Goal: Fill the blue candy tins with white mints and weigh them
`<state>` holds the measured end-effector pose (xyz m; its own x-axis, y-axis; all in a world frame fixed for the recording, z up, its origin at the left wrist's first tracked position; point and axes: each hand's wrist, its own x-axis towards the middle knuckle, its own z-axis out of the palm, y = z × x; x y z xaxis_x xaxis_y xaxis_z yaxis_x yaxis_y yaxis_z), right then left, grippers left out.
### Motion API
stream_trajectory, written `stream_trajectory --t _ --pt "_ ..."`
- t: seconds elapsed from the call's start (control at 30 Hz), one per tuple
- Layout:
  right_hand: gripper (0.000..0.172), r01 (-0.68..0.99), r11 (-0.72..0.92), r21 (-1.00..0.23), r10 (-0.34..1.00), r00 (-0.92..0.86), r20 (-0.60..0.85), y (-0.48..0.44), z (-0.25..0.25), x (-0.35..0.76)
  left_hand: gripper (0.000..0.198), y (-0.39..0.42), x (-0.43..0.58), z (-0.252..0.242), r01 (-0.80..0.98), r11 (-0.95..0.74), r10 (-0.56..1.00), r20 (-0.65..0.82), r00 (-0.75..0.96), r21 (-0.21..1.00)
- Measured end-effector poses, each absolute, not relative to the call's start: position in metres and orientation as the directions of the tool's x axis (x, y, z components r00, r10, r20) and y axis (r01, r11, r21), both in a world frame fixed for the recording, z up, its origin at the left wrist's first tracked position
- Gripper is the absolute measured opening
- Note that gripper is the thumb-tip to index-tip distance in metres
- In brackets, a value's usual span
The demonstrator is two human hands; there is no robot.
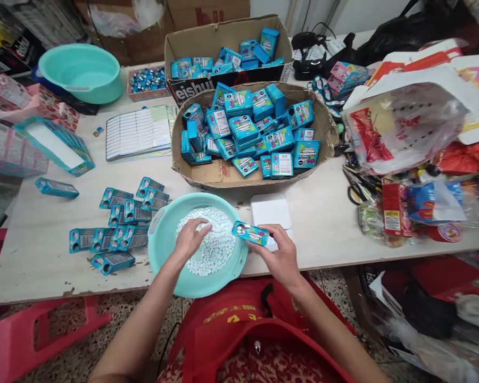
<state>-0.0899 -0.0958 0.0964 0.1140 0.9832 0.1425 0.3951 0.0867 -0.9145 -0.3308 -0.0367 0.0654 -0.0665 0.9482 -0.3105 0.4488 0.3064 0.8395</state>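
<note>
A teal basin [163, 250] at the table's near edge holds a heap of small white tablets [213, 244]. My left hand [190, 239] rests in the heap, fingers curled down into the tablets. My right hand [278, 252] grips a small blue candy box [250, 233] by its right end and holds it over the basin's right rim. The box lies flat with a round opening showing at its left end.
Several similar blue boxes [122, 223] lie on the table left of the basin. A cardboard tray [191, 170] full of blue boxes stands behind it, another carton [227, 40] farther back. A white lid [270, 210], a second teal basin [82, 72] and bags [403, 127] at right.
</note>
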Motion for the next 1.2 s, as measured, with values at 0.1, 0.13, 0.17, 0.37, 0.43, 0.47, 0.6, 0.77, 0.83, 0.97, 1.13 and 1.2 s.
stream_trajectory --t 0.1,0.13,0.17,0.37,0.43,0.47,0.6,0.77,0.83,0.97,1.13,1.2 --pt "0.028 0.437 0.032 -0.899 0.961 0.235 0.148 -0.093 0.084 -0.062 0.039 -0.05 -0.349 0.036 0.792 0.13 0.973 -0.232 0.016 0.596" --pt "0.028 0.441 0.016 -0.897 0.952 0.269 0.149 -0.09 0.076 -0.054 0.04 -0.053 -0.351 0.028 0.816 0.104 0.972 -0.231 0.038 0.569" --pt "0.028 0.439 0.001 -0.898 0.943 0.299 0.148 -0.088 0.067 -0.046 0.039 -0.056 -0.352 0.023 0.821 0.092 0.968 -0.245 0.059 0.564" --pt "0.036 0.3 -0.088 -0.95 0.9 0.432 0.053 -0.07 0.003 -0.026 0.038 -0.062 -0.342 0.014 0.781 0.095 0.958 -0.269 0.096 0.617" --pt "0.041 0.225 -0.111 -0.968 0.898 0.44 -0.001 -0.069 -0.007 -0.025 0.038 -0.063 -0.341 0.015 0.779 0.096 0.96 -0.265 0.092 0.62" --pt "0.046 0.206 -0.117 -0.972 0.903 0.43 -0.018 -0.07 -0.009 -0.024 0.038 -0.063 -0.341 0.015 0.779 0.1 0.96 -0.265 0.087 0.619" --pt "0.072 0.228 -0.158 -0.961 0.914 0.401 -0.056 -0.09 -0.007 -0.013 0.037 -0.065 -0.342 0.014 0.778 0.121 0.96 -0.271 0.066 0.616" --pt "0.069 0.28 -0.307 -0.91 0.874 0.461 -0.153 -0.136 -0.009 0.012 0.039 -0.065 -0.337 0.012 0.776 0.148 0.955 -0.291 0.048 0.613" --pt "0.059 0.292 -0.351 -0.89 0.855 0.487 -0.178 -0.152 -0.012 0.019 0.039 -0.065 -0.334 0.012 0.777 0.148 0.949 -0.309 0.062 0.612" --pt "0.045 0.295 -0.392 -0.871 0.817 0.547 -0.183 -0.171 -0.019 0.023 0.037 -0.065 -0.329 0.014 0.769 0.126 0.943 -0.317 0.104 0.627" --pt "0.041 0.268 -0.399 -0.877 0.8 0.57 -0.19 -0.172 -0.022 0.019 0.035 -0.065 -0.328 0.016 0.753 0.122 0.94 -0.318 0.121 0.647" --pt "0.042 0.276 -0.391 -0.878 0.807 0.561 -0.183 -0.17 -0.022 0.017 0.035 -0.065 -0.329 0.016 0.751 0.119 0.942 -0.314 0.123 0.649"
